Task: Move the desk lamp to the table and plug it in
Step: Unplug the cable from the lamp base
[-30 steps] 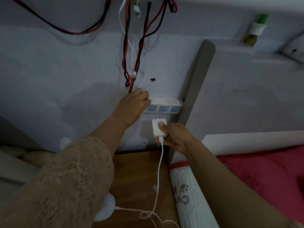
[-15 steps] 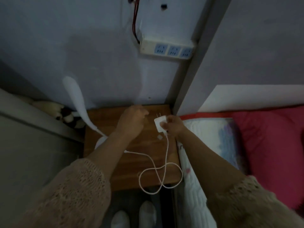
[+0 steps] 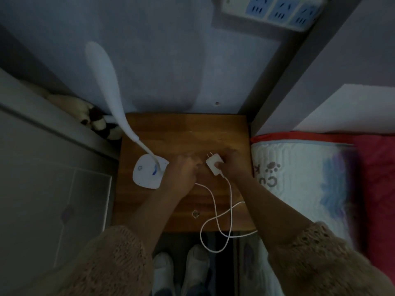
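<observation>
Right hand point(image 3: 230, 167) is pinched on the white plug adapter point(image 3: 214, 164), thumb on its face, two metal prongs pointing up-left, not in any socket. Left hand point(image 3: 181, 169) is curled loosely just beside the adapter, fingers bent in; can't tell if it has hold of anything.

Desk lamp point(image 3: 147, 174) stands on the wooden counter point(image 3: 181, 133), at its left edge. Look: white rounded base with a small ring button and blue mark, thin flexible white neck rising from the base, widening into a long paddle-shaped head point(image 3: 102, 67) that leans up-left past the counter's back corner. Lamp is unlit.

White cord point(image 3: 218, 218) runs from the adapter down across the counter, loops over itself and hangs off the front edge. Power strip point(image 3: 275, 11), three blue sockets, is on the wall well above the counter, toward its right side.
</observation>
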A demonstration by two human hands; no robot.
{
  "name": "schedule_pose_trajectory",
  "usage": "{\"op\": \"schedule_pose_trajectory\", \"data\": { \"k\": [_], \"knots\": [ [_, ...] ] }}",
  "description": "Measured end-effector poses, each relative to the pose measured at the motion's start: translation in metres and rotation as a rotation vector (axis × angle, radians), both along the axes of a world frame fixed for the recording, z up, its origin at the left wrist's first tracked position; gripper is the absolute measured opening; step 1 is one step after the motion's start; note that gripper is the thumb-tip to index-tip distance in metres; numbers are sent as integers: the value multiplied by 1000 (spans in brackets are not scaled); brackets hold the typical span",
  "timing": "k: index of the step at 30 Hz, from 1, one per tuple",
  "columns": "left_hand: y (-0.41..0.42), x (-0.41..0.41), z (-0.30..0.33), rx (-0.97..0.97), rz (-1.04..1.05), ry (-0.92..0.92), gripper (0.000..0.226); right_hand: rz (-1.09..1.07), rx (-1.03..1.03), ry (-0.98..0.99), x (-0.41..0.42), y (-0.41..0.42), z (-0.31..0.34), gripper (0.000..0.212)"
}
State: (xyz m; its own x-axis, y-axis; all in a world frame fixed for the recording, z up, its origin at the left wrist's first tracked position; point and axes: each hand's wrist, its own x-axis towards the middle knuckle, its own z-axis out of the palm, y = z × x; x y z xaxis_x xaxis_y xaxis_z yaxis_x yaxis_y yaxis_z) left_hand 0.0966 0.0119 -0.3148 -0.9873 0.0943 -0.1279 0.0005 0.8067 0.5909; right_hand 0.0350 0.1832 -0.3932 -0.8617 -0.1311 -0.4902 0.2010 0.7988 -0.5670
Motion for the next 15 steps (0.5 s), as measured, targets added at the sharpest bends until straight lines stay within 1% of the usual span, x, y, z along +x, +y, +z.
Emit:
{"op": "schedule_pose_trajectory", "data": {
  "k": [3, 5, 6, 8, 10, 11, 13, 15],
  "knots": [
    [-3, 9, 5, 43, 40, -17, 22, 46, 146, 100, 6, -2, 10, 41],
    [-8, 19, 9, 65, 68, -40, 22, 88, 180, 208, 16, -9, 19, 44],
    [-12, 25, 10, 70, 78, -65, 22, 135, 150, 235, 21, -14, 24, 40],
    [-20, 37, 9, 78, 91, -106, 22, 274, 94, 254, 30, -28, 32, 25],
    [-31, 47, 5, 65, 118, -135, 19, 399, 115, 282, 34, -44, 34, 9],
    [-37, 52, 2, 48, 135, -153, 18, 431, 116, 270, 37, -51, 34, 7],
    [-48, 60, -5, 16, 181, -202, 15, 474, 113, 220, 46, -62, 32, 10],
    [-61, 63, -17, -20, 227, -262, 14, 523, 158, 234, 55, -70, 24, 13]
  ]
}}
